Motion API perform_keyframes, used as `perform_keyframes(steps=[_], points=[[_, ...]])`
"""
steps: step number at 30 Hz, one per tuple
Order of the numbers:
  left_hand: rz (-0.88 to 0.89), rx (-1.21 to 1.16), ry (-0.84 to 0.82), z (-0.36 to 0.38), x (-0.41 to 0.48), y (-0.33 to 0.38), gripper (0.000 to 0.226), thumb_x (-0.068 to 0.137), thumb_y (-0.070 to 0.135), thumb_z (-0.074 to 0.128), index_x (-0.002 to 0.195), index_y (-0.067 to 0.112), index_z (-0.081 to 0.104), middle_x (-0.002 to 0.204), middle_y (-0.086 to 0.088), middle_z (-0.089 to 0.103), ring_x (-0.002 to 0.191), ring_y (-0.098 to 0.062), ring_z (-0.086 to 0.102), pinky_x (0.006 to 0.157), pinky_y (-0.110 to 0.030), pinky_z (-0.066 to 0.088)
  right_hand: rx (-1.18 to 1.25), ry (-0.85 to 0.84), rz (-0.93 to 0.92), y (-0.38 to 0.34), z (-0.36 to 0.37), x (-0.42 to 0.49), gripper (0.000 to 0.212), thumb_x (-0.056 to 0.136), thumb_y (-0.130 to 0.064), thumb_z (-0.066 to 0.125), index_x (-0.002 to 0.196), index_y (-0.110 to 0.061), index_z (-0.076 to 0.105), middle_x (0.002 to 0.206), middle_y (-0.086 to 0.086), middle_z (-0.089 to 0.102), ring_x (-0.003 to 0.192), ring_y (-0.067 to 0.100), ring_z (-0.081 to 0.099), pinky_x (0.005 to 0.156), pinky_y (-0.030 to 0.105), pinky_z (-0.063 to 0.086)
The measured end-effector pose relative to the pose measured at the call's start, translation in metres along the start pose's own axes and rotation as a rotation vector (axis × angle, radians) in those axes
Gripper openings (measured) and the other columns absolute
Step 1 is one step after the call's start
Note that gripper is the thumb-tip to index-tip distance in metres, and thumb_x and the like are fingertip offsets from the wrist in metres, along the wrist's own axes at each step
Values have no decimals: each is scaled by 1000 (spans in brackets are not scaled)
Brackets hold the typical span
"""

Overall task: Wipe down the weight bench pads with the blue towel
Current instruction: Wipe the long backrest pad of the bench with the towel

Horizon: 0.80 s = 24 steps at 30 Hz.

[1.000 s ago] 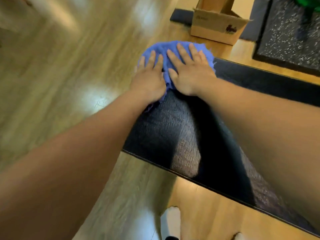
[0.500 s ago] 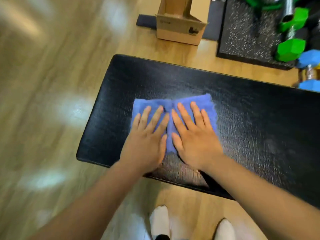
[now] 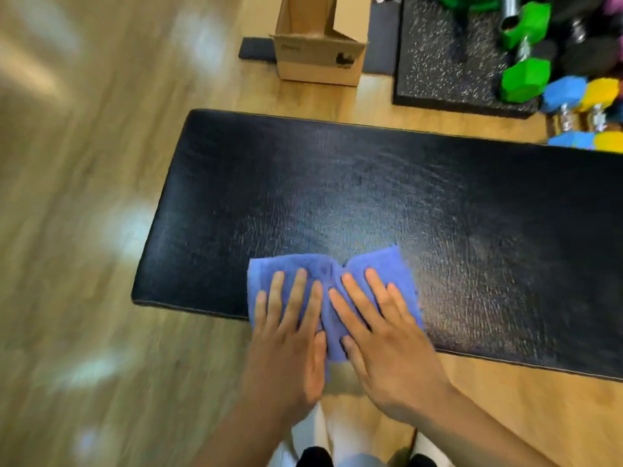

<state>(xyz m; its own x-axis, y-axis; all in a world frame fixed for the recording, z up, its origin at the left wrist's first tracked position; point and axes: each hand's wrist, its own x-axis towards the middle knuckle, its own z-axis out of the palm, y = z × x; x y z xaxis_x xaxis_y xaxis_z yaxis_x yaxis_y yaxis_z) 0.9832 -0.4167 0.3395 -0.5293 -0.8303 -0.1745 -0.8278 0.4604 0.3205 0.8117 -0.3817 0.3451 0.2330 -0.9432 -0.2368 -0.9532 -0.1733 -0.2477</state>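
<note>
Neither hand has a closed grip: the left hand (image 3: 286, 345) and right hand (image 3: 384, 345) lie flat, fingers spread and palms down, side by side on the blue towel (image 3: 328, 274), pressing it onto the near edge of the black weight bench pad (image 3: 371, 183). The towel is bunched into a crease between the two hands, its far edge fanned out past the fingertips and its near edge hanging over the pad's rim. Beyond the pad, on the wooden floor (image 3: 84, 197), stand a cardboard box (image 3: 317, 62) and a speckled mat (image 3: 448, 59) with green dumbbells (image 3: 524, 75).
</note>
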Motion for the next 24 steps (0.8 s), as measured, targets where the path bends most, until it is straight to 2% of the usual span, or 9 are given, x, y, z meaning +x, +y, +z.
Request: perform_keyframes(steps=[4, 6, 8, 10, 13, 17, 20, 22, 24], points=[[95, 126, 2, -6, 104, 12, 64, 89, 35, 24, 145, 6, 32, 153, -16, 29, 139, -45, 24, 107, -62, 27, -31, 34, 77, 72, -25, 54, 62, 93, -42, 18, 150, -19, 24, 159, 3, 16, 146, 29, 8, 117, 48, 9], [72, 154, -2, -12, 174, 24, 63, 94, 36, 20, 149, 7, 20, 157, -16, 15, 142, -44, 12, 112, -61, 16, -24, 63, 207, 110, -46, 101, 66, 91, -45, 9, 151, -19, 13, 160, 4, 4, 146, 30, -2, 116, 47, -1], [-42, 168, -45, -15, 217, 36, 61, 99, 34, 24, 151, 12, 4, 160, -11, -2, 145, -39, -4, 115, -56, 2, -3, 34, 282, 133, -59, 132, 59, 97, -42, 16, 152, -21, 5, 160, 2, -5, 146, 29, -9, 115, 44, -6], [-68, 183, -36, -10, 217, 43, 61, 99, 34, 23, 151, 13, 1, 160, -11, -4, 145, -38, -7, 115, -54, -1, 34, 42, 294, 134, -57, 129, 58, 99, -41, 19, 152, -22, 3, 160, 3, -7, 145, 30, -11, 115, 45, -7], [67, 177, 64, 8, 143, 60, 62, 94, 34, 17, 150, 8, 12, 158, -16, 11, 144, -41, 5, 116, -56, 8, 9, 141, 249, 108, -29, 56, 64, 92, -39, 19, 151, -16, 15, 160, 9, 7, 145, 37, -2, 115, 50, -2], [119, 98, 4, 29, 41, 105, 60, 93, 31, 30, 149, 11, 24, 157, -10, 20, 145, -37, 11, 112, -57, 21, 49, 78, 151, 85, -2, -67, 66, 86, -28, 33, 150, -15, 21, 160, 5, 11, 146, 31, 2, 116, 49, 8], [217, 149, -3, 31, 87, 112, 60, 93, 34, 30, 148, 11, 28, 155, -11, 26, 143, -39, 17, 112, -58, 21, 185, 53, 73, 125, -13, -72, 68, 83, -19, 30, 150, -19, 18, 159, 0, 8, 147, 18, -1, 117, 39, 6], [273, 192, -4, 29, 147, 124, 62, 91, 36, 25, 147, 8, 29, 154, -14, 28, 141, -41, 21, 111, -58, 20, 210, 96, 153, 163, -30, -43, 65, 86, -22, 24, 150, -14, 19, 156, 1, 5, 145, 17, -3, 118, 39, 3], [222, 203, -24, 26, 207, 146, 66, 90, 39, 17, 149, 9, 23, 157, -14, 20, 143, -42, 14, 113, -58, 11, 182, 124, 263, 204, -49, -3, 71, 81, -29, 18, 150, -11, 14, 158, 4, 0, 145, 21, -7, 118, 39, -3]])
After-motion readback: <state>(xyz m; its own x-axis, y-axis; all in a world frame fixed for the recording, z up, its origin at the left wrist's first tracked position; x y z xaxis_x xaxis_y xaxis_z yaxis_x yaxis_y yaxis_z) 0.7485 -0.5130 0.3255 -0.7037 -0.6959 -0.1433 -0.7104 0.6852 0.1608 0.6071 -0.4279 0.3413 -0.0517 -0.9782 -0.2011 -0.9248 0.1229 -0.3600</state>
